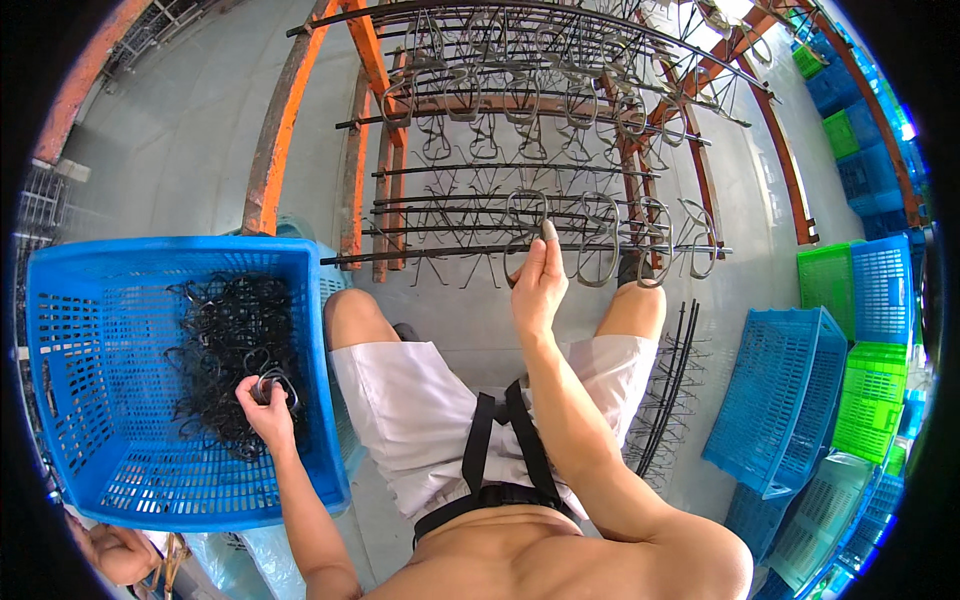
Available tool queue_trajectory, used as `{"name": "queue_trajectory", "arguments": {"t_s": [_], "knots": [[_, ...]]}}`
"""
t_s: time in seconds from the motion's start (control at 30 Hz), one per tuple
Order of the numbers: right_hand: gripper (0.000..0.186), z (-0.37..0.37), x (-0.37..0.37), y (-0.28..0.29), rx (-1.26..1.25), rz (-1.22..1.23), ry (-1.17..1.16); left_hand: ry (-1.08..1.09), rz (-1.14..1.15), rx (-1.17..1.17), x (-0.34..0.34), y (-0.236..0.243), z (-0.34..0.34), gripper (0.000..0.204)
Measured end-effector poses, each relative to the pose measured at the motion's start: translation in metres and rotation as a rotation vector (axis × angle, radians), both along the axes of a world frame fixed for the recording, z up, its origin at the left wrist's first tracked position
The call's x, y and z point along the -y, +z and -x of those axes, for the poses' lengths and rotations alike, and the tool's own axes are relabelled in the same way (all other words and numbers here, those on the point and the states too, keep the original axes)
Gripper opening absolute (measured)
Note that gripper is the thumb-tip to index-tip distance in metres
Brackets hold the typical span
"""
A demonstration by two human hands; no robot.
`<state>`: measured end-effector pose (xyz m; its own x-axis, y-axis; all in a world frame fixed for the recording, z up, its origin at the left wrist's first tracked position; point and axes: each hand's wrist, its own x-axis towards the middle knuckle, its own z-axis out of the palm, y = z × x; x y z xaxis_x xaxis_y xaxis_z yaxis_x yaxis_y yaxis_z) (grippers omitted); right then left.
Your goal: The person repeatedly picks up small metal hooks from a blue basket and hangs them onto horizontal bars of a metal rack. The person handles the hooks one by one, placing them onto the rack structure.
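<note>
My left hand (pixel 268 408) is inside a blue plastic basket (pixel 90 330), with fingers closed on a small curved metal piece (pixel 279 385) over a tangled heap of black metal pieces (pixel 225 330). My right hand (pixel 540 280) is raised at the lowest front bar (pixel 435 257) of a rack, its fingers closed on a looped grey metal piece (pixel 525 200); a grey covering shows on one fingertip. Similar looped pieces (pixel 600 235) hang along that bar to the right of my right hand. Higher bars (pixel 410 123) carry more loops and black hooks.
Orange rack posts (pixel 285 120) rise around the bars. Blue (pixel 760 390) and green (pixel 870 400) crates are stacked at the right. Loose hooked bars (pixel 670 390) lie on the grey floor (pixel 180 130) beside my right leg. Another person's bare skin (pixel 120 550) shows at the lower left.
</note>
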<state>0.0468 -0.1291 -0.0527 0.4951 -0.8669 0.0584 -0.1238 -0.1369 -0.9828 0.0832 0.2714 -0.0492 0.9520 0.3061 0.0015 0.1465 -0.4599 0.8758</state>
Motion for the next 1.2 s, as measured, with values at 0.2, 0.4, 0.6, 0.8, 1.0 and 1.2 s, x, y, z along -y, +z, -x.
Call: {"name": "queue_trajectory", "arguments": {"t_s": [0.2,0.4,0.6,0.8,1.0,1.2], "knots": [[0.035,0.0,0.002,0.01,-0.032,-0.027,-0.029,0.127,0.465,0.157,0.004,0.035,0.003,0.033],[0.032,0.001,0.01,-0.004,-0.01,0.029,0.052,0.178,0.756,0.171,0.025,0.071,0.013,0.035],[0.046,0.024,-0.022,0.055,-0.464,0.842,0.081,-0.04,1.004,0.185,0.042,0.093,0.022,0.029],[0.037,0.02,-0.113,0.093,0.157,0.344,1.076,-0.232,1.193,0.076,0.073,0.103,0.038,0.027],[0.021,0.025,-0.121,0.072,0.303,0.182,1.188,-0.127,1.436,-0.123,0.092,0.095,0.038,0.011],[0.018,0.042,-0.117,0.066,0.235,0.08,1.249,-0.008,1.611,-0.269,0.107,0.08,0.032,0.018]]}}
